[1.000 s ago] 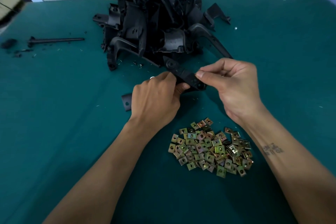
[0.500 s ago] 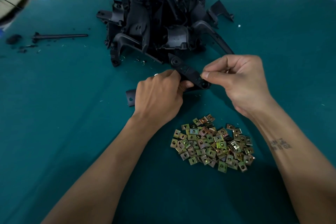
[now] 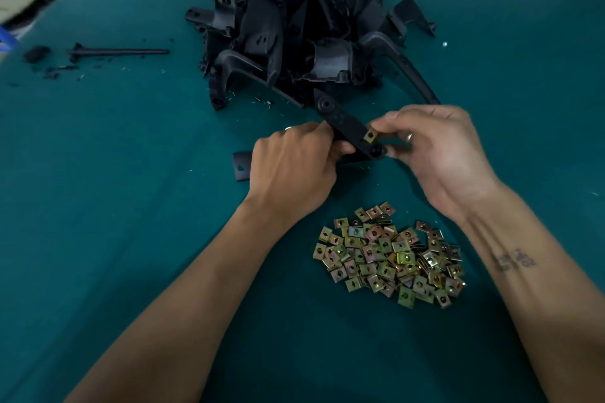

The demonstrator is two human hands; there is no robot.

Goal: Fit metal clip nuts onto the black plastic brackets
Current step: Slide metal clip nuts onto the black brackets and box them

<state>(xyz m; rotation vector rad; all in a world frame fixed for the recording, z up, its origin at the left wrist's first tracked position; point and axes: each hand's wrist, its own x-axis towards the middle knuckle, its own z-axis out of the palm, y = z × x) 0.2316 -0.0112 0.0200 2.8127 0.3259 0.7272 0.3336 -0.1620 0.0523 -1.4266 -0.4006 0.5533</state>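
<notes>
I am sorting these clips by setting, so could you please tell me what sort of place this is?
Probably a small assembly workbench: a green-covered table holds a heap of black plastic brackets and a pile of metal clip nuts, and both hands work on one bracket.

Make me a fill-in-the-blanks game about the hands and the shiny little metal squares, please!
1. The left hand grips a ____ plastic bracket.
2. The right hand pinches one clip nut against the bracket's ____ edge.
3. The pile of loose clip nuts lies on the teal table, ____ to the person than the hands.
4. The heap of black brackets sits at the ____ side of the table.

Missing words: black; right; nearer; far
</notes>
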